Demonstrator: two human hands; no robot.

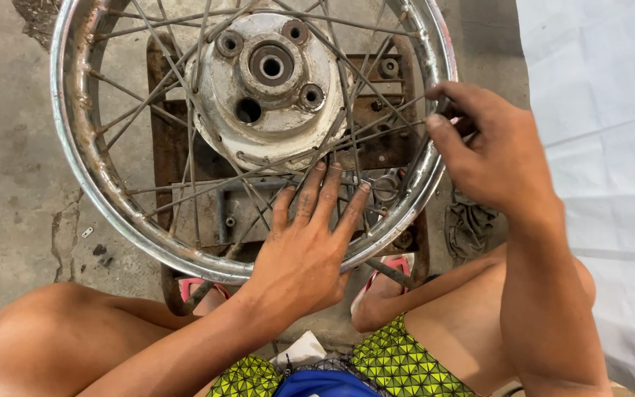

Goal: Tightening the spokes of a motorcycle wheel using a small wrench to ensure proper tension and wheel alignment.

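The left hand (304, 246) lies flat at lower centre, fingers spread and pointing up. The right hand (490, 151), at right of centre, bends inward, fingertips pinched together.

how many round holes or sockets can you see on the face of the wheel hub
5: the centre bore, two bushed sockets at the upper left and upper right, one at the right, and an open dark hole at the lower left. Spokes may hide others.
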